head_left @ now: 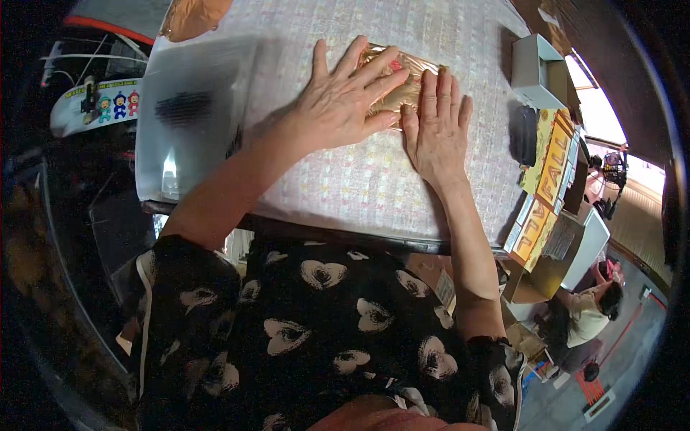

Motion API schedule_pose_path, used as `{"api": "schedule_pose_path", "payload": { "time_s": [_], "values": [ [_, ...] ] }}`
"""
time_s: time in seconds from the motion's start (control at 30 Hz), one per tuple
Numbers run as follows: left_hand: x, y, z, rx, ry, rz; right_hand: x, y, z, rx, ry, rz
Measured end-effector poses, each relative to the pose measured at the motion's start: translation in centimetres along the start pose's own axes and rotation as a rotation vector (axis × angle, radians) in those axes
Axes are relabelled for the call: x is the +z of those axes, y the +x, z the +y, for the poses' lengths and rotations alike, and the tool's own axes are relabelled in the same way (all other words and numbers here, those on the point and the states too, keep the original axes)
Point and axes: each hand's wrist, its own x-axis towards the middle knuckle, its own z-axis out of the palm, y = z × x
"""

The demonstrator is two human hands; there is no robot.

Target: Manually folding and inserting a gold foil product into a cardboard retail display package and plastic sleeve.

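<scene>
A flat, shiny gold foil piece [388, 98] with small red patches lies on the table; whether it is a pouch or a sheet I cannot tell. My left hand [343, 104] rests over its left part with fingers spread. Flat against its right edge lies my right hand [438, 133], fingers stretched out and close together, thumb toward the foil. Neither hand grips anything. My palms and fingers hide much of the foil's sides.
A pale checked cloth [323, 190] covers the table. Clear plastic [208, 136] lies left, brown foil [194, 18] far left. Along the right edge are a white box [535, 68], a dark object [525, 135] and yellow printed cardboard [550, 165]. Another person [593, 316] is at lower right.
</scene>
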Motion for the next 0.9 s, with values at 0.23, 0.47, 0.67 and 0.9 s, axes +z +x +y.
{"api": "schedule_pose_path", "payload": {
  "time_s": [0.23,0.47,0.67,0.9],
  "values": [
    [0.8,-0.1,0.0,-0.022,0.025,0.001,-0.6,-0.3,3.0,0.015,0.021,0.031],
    [0.8,-0.2,-0.1,-0.035,0.056,-0.034,-5.1,-2.6,-1.8,-0.177,0.280,0.129],
    [1.5,-0.1,-0.4,-0.055,0.030,-0.044,-2.7,-2.9,-1.6,-0.130,0.367,0.121],
    [-2.9,-0.6,-0.9,0.153,-0.195,0.042,-3.1,-2.7,-0.9,-0.136,0.331,0.075]
  ]
}}
